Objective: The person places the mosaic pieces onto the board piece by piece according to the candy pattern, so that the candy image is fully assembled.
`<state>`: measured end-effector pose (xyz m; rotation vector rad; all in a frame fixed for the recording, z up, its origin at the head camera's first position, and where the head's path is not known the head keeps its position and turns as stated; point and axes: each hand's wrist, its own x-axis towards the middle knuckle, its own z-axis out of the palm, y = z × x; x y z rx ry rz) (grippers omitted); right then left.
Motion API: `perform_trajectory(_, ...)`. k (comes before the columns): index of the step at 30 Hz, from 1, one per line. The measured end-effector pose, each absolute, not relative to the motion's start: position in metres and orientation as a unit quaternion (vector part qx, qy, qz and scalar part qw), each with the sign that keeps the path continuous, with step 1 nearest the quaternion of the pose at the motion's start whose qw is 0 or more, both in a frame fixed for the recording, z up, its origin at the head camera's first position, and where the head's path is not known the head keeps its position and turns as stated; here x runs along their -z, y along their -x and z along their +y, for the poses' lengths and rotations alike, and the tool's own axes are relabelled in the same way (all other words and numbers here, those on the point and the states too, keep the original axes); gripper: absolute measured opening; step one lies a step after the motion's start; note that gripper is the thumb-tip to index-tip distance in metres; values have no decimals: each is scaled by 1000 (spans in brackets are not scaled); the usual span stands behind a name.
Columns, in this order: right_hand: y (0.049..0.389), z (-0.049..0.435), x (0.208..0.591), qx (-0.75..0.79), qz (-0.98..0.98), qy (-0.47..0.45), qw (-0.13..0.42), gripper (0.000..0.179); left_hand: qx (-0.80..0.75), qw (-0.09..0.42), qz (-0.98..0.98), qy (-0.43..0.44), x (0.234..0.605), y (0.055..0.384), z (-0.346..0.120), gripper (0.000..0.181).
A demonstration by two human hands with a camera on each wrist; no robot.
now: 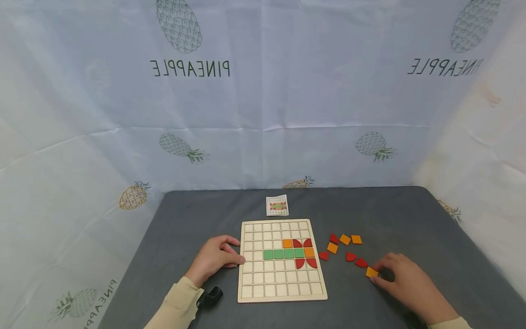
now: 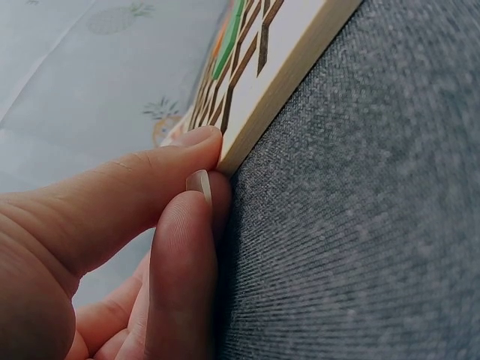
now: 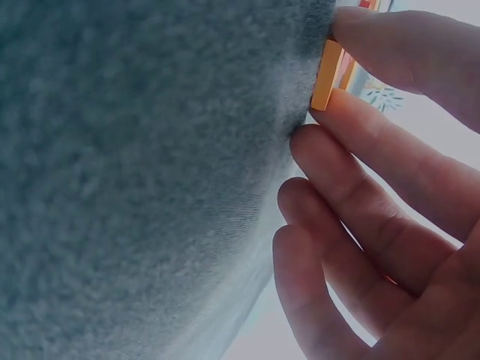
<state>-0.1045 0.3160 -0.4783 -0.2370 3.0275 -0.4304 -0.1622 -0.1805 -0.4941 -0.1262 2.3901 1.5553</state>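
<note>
A pale wooden grid board (image 1: 282, 290) lies on the table. Its squares carry a row of green square tiles (image 1: 278, 254), a few orange ones (image 1: 287, 243) and several red quarter-round tiles (image 1: 311, 263). My left hand (image 1: 215, 257) grips the board's left edge; in the left wrist view the thumb (image 2: 196, 138) is right at the edge, with fingertips beside and below it. Right of the board, my right hand (image 1: 404, 279) pinches an orange square tile (image 3: 325, 76) at the table surface between thumb and index finger. Its other fingers are slightly bent and spread.
Loose red tiles (image 1: 361, 262) and orange tiles (image 1: 356, 239) lie scattered between the board and my right hand. A small pattern card (image 1: 277, 205) lies behind the board on the dark grey table (image 1: 197, 214). Pineapple-print cloth (image 1: 263, 105) hangs behind and at the sides.
</note>
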Motion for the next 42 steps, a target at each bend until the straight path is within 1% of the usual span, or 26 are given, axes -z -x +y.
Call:
perform_trajectory(9,107,301,475,141,984,108,10,19,-539,143,829,46,493,163,-179,56)
perform_trajectory(20,135,239,467,166,971,172,-16,18,-540,144,828,49,494,162,-181,57)
perform_trajectory(26,149,204,461,196,956,216,-14,17,-540,144,828,46,493,162,-180,56)
perform_trajectory(32,152,173,460,217,941,260,-18,16,-543,148,826,42,494,164,-180,56)
perform_trajectory(42,150,150,467,223,927,301,-15,18,-546,149,823,40,493,163,-181,56)
